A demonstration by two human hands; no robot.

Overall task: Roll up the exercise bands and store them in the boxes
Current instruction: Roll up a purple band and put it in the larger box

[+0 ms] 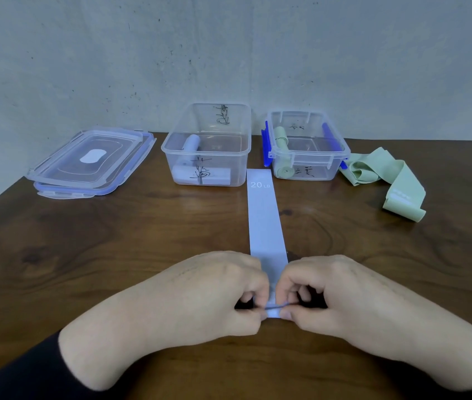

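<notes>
A pale blue exercise band (265, 217) marked "20 LB" lies flat and straight on the wooden table, running from between the two boxes towards me. My left hand (217, 293) and my right hand (324, 293) pinch its near end together, fingers curled over the edge. The left clear box (171, 157) holds two rolled pale blue bands (191, 145). The right clear box (341, 155) with blue clips holds two rolled green bands (282, 140). A loose green band (388, 180) lies crumpled to the right of that box.
Two clear lids with blue rims (93, 160) are stacked at the back left of the table (84, 255). A grey wall stands right behind the boxes. The table's left edge slants near the lids.
</notes>
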